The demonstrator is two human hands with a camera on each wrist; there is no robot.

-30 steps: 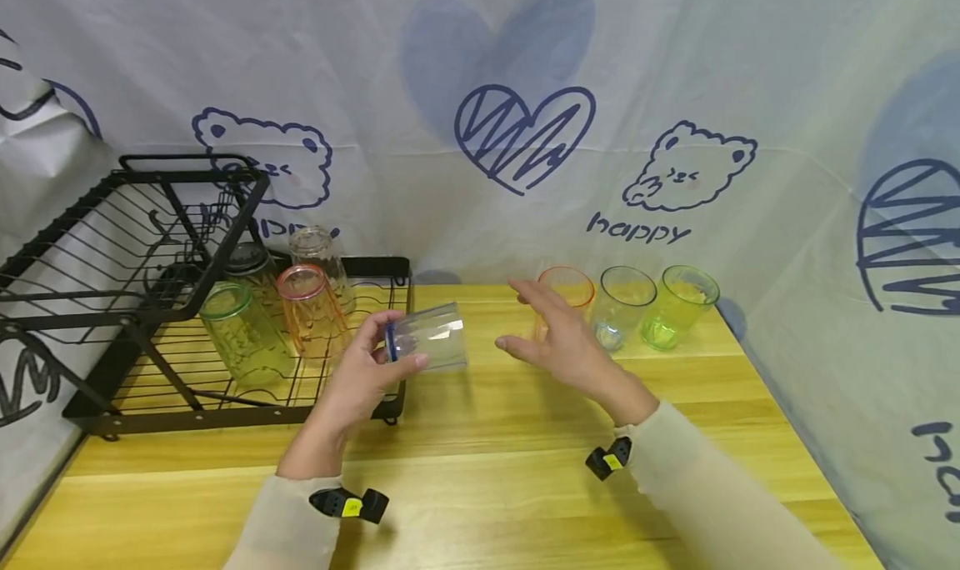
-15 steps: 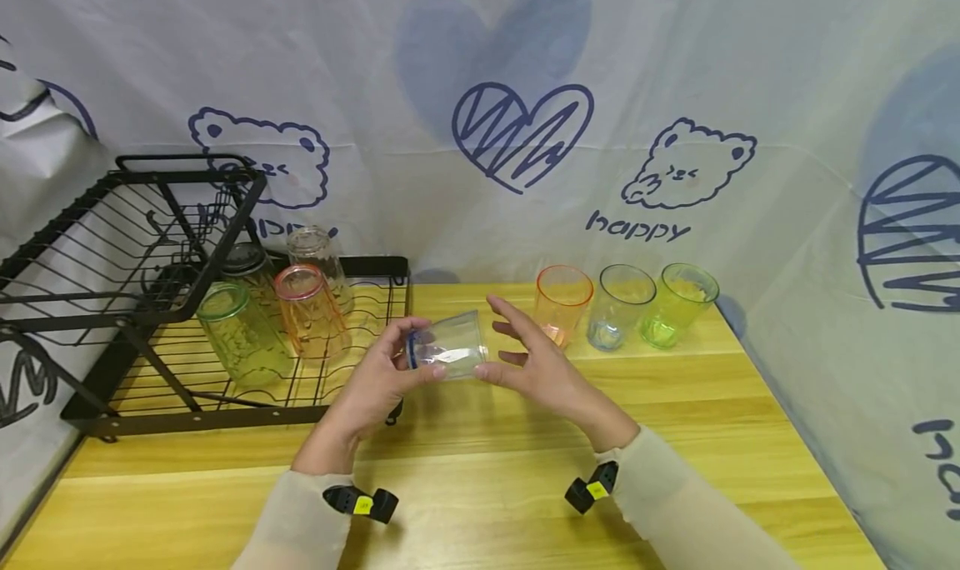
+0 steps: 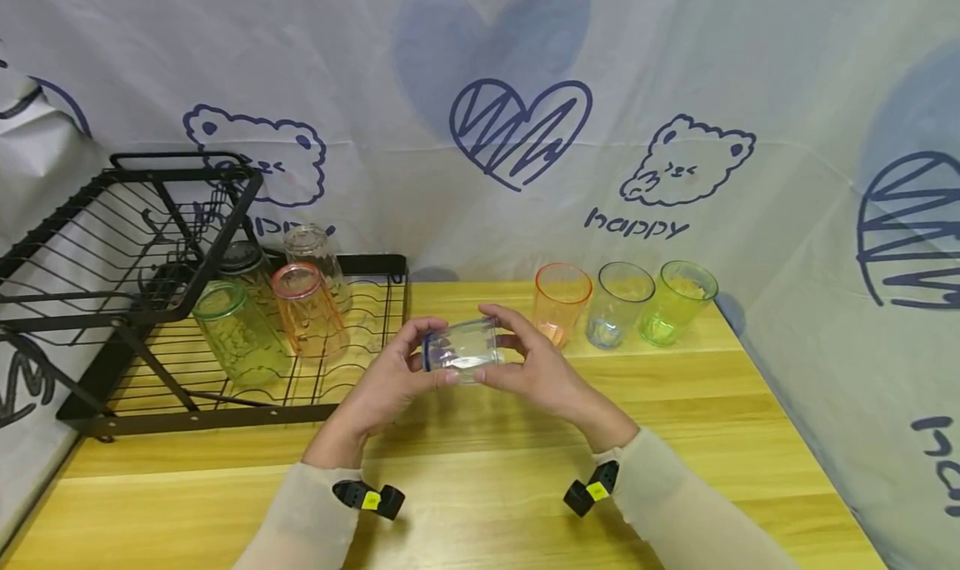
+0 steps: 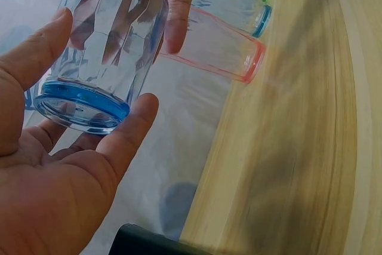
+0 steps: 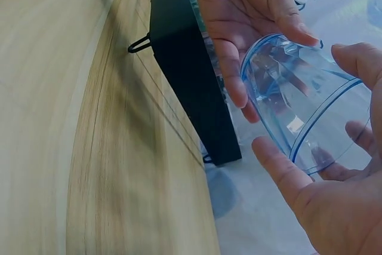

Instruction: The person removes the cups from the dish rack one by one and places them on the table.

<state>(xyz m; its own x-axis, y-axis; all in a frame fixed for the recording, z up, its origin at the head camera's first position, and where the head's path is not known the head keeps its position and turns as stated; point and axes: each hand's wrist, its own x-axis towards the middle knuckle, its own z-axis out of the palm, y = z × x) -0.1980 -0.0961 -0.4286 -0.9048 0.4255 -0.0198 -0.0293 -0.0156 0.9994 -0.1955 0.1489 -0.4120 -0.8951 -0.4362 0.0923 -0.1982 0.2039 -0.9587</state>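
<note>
A clear tumbler with a blue base (image 3: 463,347) lies on its side in the air above the table, held between both hands. My left hand (image 3: 386,387) grips its base end, thumb on the near side and fingers round the far side. Around the rim end, at the right, curl the thumb and fingers of my right hand (image 3: 543,374). The left wrist view shows the blue base ring (image 4: 83,100) between the left thumb and fingers. In the right wrist view the tumbler's open mouth (image 5: 334,123) faces the right palm.
On the left, a black dish rack (image 3: 247,416) bears several upside-down tumblers, among them a green one (image 3: 243,337) and an orange one (image 3: 309,312). Upright at the back right stand orange (image 3: 562,303), blue-rimmed (image 3: 619,303) and green (image 3: 677,303) tumblers. A printed cloth (image 3: 517,220) hangs behind.
My left hand has carried the tumbler rightward, away from the rack. My right hand, earlier apart from it with fingers spread, has come left and taken hold of the rim end.
</note>
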